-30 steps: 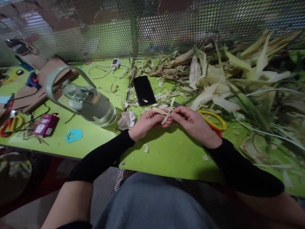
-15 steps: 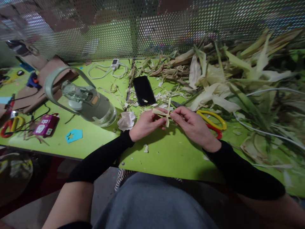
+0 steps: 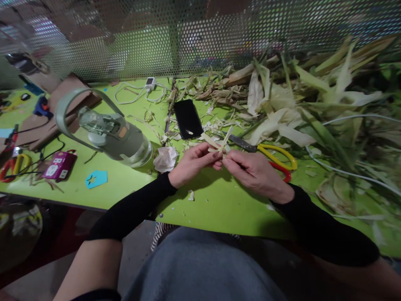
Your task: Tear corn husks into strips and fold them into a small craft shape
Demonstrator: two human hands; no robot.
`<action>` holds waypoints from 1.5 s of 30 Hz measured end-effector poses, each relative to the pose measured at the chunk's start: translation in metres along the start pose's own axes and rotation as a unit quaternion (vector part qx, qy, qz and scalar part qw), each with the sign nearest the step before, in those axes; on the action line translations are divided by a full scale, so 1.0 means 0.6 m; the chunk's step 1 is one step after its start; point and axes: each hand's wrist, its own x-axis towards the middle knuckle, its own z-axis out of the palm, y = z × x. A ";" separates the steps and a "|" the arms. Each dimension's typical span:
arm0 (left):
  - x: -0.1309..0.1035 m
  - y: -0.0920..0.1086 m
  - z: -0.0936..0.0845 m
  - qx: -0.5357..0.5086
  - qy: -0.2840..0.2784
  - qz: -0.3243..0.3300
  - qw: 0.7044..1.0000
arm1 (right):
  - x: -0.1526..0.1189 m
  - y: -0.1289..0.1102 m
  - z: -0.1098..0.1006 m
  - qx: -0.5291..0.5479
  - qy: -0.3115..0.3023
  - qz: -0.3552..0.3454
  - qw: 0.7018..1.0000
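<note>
Pale corn husk strips [image 3: 224,140] cross one another between my hands, above the green table. My left hand [image 3: 196,163] pinches them between thumb and fingers, their loose ends sticking up and to the left. On the other side my right hand [image 3: 252,171] has its thumb and fingertips closed on the lower end of the strips. Just behind the right hand lie scissors [image 3: 277,155] with yellow and red handles, their dark blades toward the phone. A black phone [image 3: 188,118] rests flat beyond my hands, a small husk scrap on its screen.
A large heap of corn husks [image 3: 288,96] covers the right and back, with a white cable across it. To the left stand a green water bottle [image 3: 112,133], a crumpled tissue [image 3: 166,159], a purple box [image 3: 60,165] and a blue paper piece [image 3: 96,179]. A perforated screen [image 3: 150,46] closes the back.
The husk strips have tilted, the upright one now leaning right. My right hand has dropped slightly and turned, uncovering more of the scissors' blades. My left hand keeps its pinch.
</note>
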 end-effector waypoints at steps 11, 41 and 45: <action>0.004 0.012 -0.010 0.009 0.002 -0.004 1.000 | 0.000 0.009 0.005 -0.032 0.053 0.001 0.998; 0.006 -0.002 -0.012 0.290 -0.032 0.040 0.956 | 0.013 0.038 0.017 0.053 0.084 0.096 0.990; 0.001 -0.008 -0.007 0.271 -0.035 0.041 0.961 | 0.012 0.038 0.020 0.098 0.121 0.098 0.983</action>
